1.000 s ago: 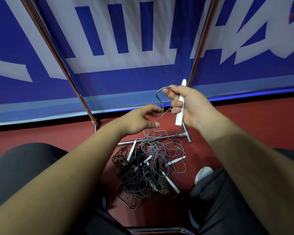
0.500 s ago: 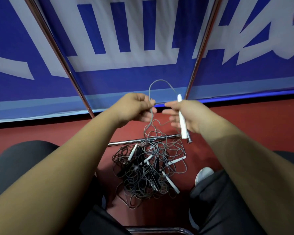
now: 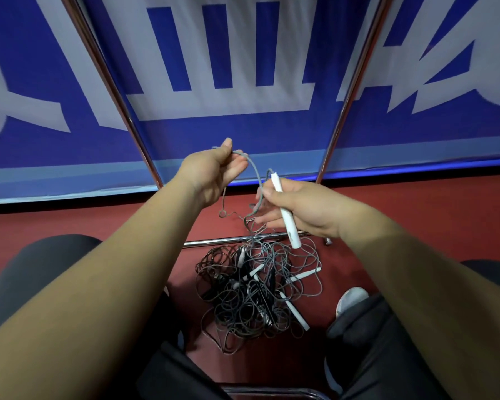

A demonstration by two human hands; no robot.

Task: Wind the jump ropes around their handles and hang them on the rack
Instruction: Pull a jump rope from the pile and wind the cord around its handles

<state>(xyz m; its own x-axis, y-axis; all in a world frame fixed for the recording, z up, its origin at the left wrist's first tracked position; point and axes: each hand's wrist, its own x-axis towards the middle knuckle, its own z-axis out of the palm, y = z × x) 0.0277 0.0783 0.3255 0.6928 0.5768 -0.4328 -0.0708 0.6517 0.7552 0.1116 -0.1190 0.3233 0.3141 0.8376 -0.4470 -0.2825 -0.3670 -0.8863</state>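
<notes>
R hand (image 3: 303,210) curled round white handle (image 3: 286,217), tip tilted to 11 o'clock. L hand (image 3: 212,173) at its 10 o'clock, pinching grey cord (image 3: 256,173) w/ thumb & fingers. Tangled rope pile (image 3: 251,295) on floor at 6 o'clock, touching rack base bar (image 3: 223,241).

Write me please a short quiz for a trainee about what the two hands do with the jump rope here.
1. True or false: the right hand grips a white handle.
2. What does the left hand pinch? A) a towel B) the grey cord C) a ball
3. Fill in: the tangled pile of ropes lies on the red ___.
Key: 1 true; 2 B; 3 floor.
</notes>
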